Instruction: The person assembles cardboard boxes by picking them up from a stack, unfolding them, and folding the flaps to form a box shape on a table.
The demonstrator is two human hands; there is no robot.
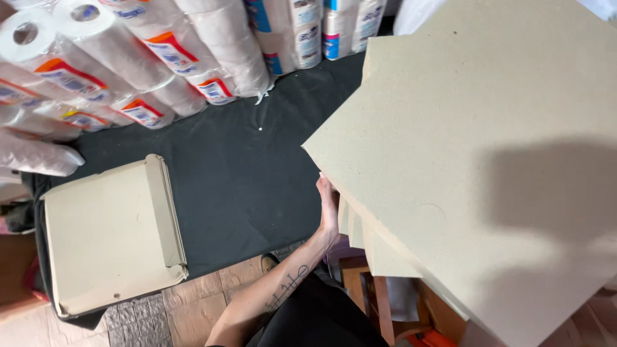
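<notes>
From the head camera, the left hand point(328, 205) presses flat, fingers straight, against the edge of a fanned stack of flat grey cardboard sheets point(475, 160) that fills the right side, over a wooden stool point(379, 292). The right hand is out of view. On the black cloth point(257, 167) covering the floor lies one folded cardboard box point(109, 238), apparently finished; the stack seems unfolded as yet. Wrapped paper rolls point(128, 58) lie piled along the cloth's far edge.
</notes>
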